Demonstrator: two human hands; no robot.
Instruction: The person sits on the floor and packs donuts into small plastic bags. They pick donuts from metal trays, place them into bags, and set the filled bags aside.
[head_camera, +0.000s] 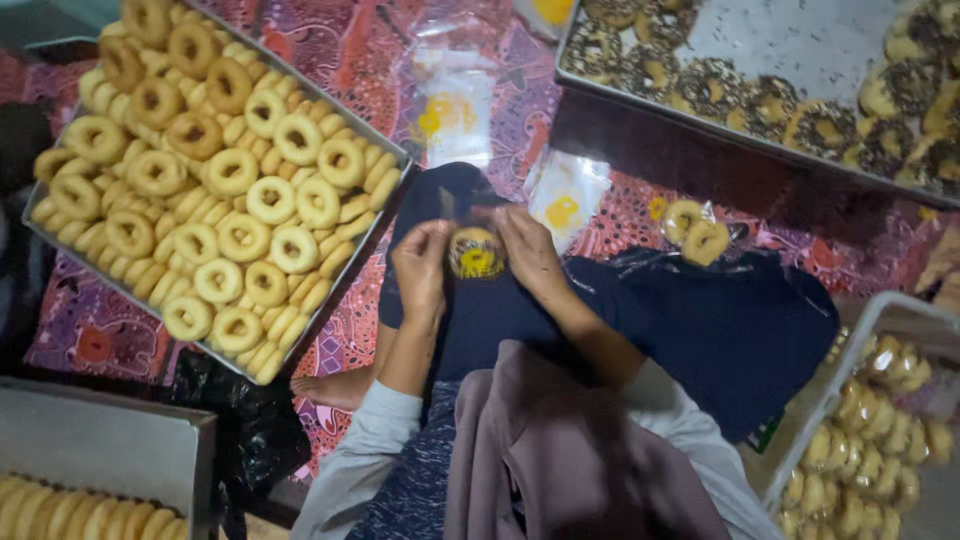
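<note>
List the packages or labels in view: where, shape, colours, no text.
Clear bag with yellow round label: held by left hand and right hand, a doughnut inside.
Empty clear bags, yellow labels: on the patterned cloth above the hands.
Bagged doughnuts: on the cloth, right of the hands.

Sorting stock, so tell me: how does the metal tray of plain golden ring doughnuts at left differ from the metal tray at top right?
The left metal tray is packed with plain golden doughnuts; the top-right metal tray holds dark-sprinkled doughnuts and shows bare metal mid-tray. Both hold ring doughnuts.
</note>
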